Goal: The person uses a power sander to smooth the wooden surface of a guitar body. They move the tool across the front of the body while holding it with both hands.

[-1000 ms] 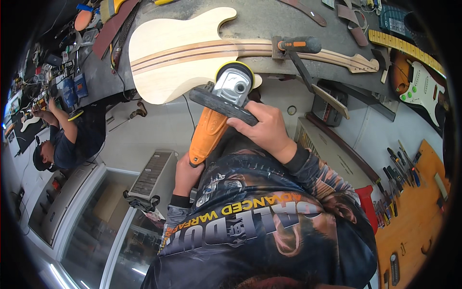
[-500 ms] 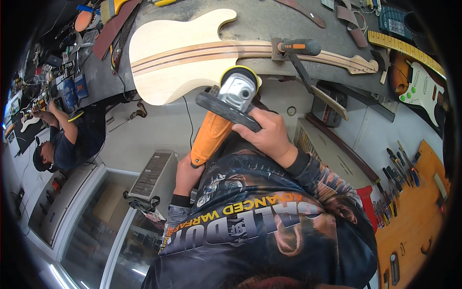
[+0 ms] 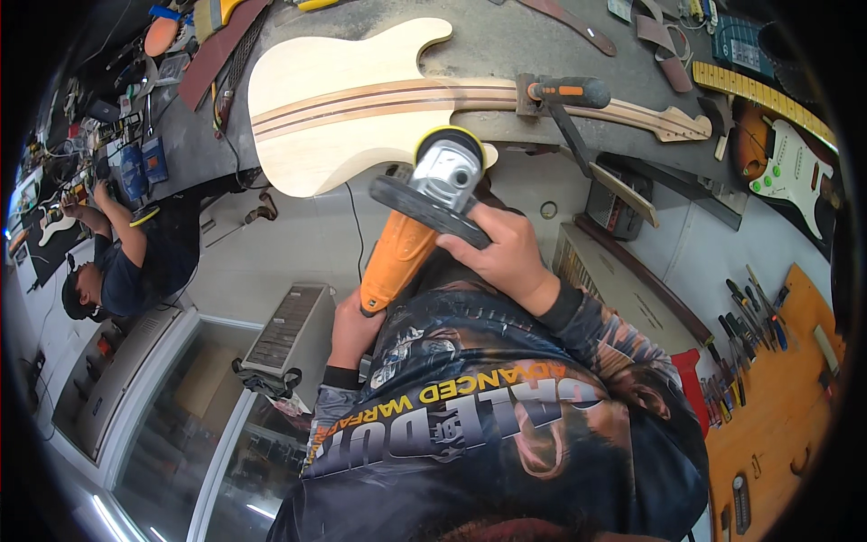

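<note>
An orange and silver disc sander [image 3: 402, 244] with a yellow-edged round pad is held between my two hands, in front of my body. My right hand [image 3: 510, 253] is closed round one end of its black loop handle [image 3: 424, 210]. Round the rear of the orange housing, my left hand [image 3: 355, 327] is closed, its fingers mostly hidden behind the tool. The pad overlaps the near edge of a pale wooden guitar body [image 3: 312, 149] in view; I cannot tell whether they touch. The guitar's striped neck [image 3: 623, 110] extends to the right along the bench.
A black clamp with an orange-marked handle [image 3: 571, 90] holds the neck to the grey workbench [image 3: 488, 45]. At right lies a sunburst guitar [image 3: 786, 172]; below it, several hand tools line a wooden board [image 3: 759, 434]. A co-worker [image 3: 135, 253] works at far left.
The guitar and clamp appear slightly farther right in the picture. My hands keep the same hold on the sander, which has barely moved.
</note>
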### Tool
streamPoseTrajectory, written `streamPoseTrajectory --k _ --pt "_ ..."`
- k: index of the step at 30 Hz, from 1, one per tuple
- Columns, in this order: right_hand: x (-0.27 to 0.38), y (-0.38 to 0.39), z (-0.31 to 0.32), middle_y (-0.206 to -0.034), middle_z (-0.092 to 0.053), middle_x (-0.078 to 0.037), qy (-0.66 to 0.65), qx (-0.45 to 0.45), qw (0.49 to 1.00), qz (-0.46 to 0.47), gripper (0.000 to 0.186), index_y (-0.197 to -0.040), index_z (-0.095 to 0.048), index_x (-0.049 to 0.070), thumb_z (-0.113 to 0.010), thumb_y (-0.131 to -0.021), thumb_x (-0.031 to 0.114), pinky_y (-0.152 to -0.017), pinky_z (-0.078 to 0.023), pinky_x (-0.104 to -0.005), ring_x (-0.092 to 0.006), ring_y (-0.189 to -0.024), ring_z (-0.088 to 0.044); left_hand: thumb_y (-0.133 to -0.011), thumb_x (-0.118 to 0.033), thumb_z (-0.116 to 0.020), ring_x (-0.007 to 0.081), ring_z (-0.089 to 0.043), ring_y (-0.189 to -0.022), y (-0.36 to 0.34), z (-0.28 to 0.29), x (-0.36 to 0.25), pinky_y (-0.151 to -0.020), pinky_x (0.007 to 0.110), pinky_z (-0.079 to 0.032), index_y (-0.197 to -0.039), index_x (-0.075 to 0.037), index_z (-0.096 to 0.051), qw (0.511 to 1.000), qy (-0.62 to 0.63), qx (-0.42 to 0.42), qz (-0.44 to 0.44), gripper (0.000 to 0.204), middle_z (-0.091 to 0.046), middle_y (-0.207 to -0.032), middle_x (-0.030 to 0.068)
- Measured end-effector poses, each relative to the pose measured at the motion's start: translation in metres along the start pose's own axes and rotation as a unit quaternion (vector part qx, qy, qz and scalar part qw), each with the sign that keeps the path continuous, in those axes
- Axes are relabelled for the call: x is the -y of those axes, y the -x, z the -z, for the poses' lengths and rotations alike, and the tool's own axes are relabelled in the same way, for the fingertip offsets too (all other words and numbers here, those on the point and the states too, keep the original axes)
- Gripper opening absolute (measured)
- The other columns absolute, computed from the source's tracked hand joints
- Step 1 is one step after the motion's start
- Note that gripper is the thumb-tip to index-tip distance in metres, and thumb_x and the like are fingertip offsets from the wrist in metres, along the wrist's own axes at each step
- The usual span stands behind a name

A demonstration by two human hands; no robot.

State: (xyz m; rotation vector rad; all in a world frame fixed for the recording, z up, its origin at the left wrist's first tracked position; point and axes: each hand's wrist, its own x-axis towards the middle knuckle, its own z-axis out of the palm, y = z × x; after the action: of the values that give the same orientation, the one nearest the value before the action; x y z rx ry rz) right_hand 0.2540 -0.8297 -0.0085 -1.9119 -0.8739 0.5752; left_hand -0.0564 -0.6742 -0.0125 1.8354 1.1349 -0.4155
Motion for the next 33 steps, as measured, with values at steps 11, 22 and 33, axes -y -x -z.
streamPoseTrajectory --k 11,22,33 --pt "0.008 -0.030 -0.027 -0.080 -0.072 -0.015 -0.007 -0.015 0.999 0.032 0.049 -0.090 -0.070 0.005 -0.091 -0.094 0.050 -0.062 -0.055 -0.0468 -0.0382 -0.071 -0.073 -0.088 -0.008 -0.079 0.0418 -0.082 -0.109 -0.005 0.017 0.001 -0.094 0.045 -0.062 -0.125 -0.001 -0.078 0.999 0.018 -0.027 0.009 0.038 -0.083 -0.112 0.0231" --pt "-0.002 0.024 0.004 -0.084 -0.073 -0.017 -0.038 0.017 0.998 -0.041 0.046 -0.094 -0.072 0.005 -0.091 -0.095 0.047 -0.066 -0.057 -0.0463 -0.0402 -0.075 -0.074 -0.090 -0.012 -0.085 0.0458 -0.078 -0.115 -0.002 0.012 -0.010 -0.098 0.046 -0.061 -0.129 -0.002 -0.077 0.999 0.003 0.045 0.007 0.041 -0.082 -0.119 0.0242" --pt "0.004 0.025 0.002 -0.084 -0.073 -0.017 -0.039 0.025 0.998 -0.049 0.045 -0.097 -0.072 0.005 -0.089 -0.098 0.046 -0.066 -0.057 -0.0464 -0.0402 -0.075 -0.074 -0.090 -0.013 -0.084 0.0463 -0.078 -0.114 -0.003 0.017 -0.004 -0.096 0.048 -0.062 -0.132 -0.004 -0.077 0.999 -0.008 0.049 -0.004 0.043 -0.081 -0.118 0.0252"
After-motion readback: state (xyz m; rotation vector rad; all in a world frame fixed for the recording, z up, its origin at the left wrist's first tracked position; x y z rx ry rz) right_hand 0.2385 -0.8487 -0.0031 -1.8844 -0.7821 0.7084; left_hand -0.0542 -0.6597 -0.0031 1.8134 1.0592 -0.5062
